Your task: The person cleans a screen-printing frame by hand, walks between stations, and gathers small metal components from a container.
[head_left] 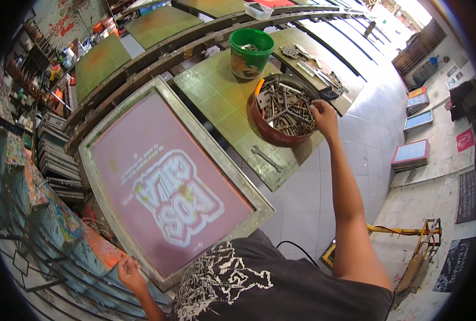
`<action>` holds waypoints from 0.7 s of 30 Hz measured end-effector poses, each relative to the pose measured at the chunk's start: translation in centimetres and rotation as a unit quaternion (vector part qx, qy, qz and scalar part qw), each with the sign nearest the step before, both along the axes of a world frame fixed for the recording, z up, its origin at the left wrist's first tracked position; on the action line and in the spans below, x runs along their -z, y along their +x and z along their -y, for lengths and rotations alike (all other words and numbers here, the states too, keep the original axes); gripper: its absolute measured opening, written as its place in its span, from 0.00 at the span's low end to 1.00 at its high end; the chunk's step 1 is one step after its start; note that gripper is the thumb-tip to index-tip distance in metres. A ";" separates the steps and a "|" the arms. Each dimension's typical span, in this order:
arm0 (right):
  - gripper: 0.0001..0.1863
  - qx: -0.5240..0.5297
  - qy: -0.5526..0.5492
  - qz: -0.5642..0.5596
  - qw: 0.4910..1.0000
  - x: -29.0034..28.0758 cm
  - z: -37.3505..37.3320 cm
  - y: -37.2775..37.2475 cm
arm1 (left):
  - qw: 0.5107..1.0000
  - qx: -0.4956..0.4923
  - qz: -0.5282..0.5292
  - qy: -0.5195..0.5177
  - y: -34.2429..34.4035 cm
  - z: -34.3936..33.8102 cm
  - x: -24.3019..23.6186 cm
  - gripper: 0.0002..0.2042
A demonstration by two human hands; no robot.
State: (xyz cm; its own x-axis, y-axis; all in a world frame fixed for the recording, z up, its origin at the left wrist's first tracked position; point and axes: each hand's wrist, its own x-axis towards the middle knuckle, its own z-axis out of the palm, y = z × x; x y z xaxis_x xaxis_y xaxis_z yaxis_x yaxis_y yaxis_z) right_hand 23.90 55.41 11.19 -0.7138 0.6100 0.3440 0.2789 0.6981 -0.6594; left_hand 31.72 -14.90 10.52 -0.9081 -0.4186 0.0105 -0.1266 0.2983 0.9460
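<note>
My right hand is at the right rim of a round red-brown basin full of loose screws and bolts. Its fingers are pinched together; what they hold, if anything, is too small to make out. A silkscreen frame with pink mesh and pale lettering lies tilted in front of me. Beside its near left corner is my left hand, with its fingers curled closed and their grip hard to see. An open-end wrench rests on the green board in front of the basin.
A green bucket stands behind the basin. Metal tools and hardware lie on the board to its right. Dark rails run behind the boards. Stacked frames stand at the left, and more frames lean along the right wall.
</note>
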 end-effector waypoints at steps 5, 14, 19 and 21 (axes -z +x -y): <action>0.18 0.074 -0.002 0.036 0.997 -0.1 -10.0 -7.9 | 0.988 0.036 0.081 -0.124 -1.0 1.7 1.7 0.11; 0.18 0.037 0.172 0.203 0.963 5.2 -19.5 -23.4 | 0.943 0.125 0.092 -0.295 -6.1 -0.1 1.9 0.05; 0.26 -0.033 0.173 0.356 0.918 7.0 -22.4 -29.8 | 0.920 0.198 0.131 -0.313 -9.7 -3.3 0.3 0.03; 0.28 -0.044 0.172 0.398 0.900 7.6 -21.5 -31.7 | 0.901 0.198 0.159 -0.352 -8.9 -2.6 1.0 0.03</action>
State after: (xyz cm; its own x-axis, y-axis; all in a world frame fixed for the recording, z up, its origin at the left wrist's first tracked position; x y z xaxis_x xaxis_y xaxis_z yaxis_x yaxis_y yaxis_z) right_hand -7.78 76.87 3.62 -0.8583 0.4934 -0.1405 0.5003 0.8657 -0.0162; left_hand 22.87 -12.35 9.47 -0.9886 -0.0531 -0.1410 -0.1106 0.8913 0.4398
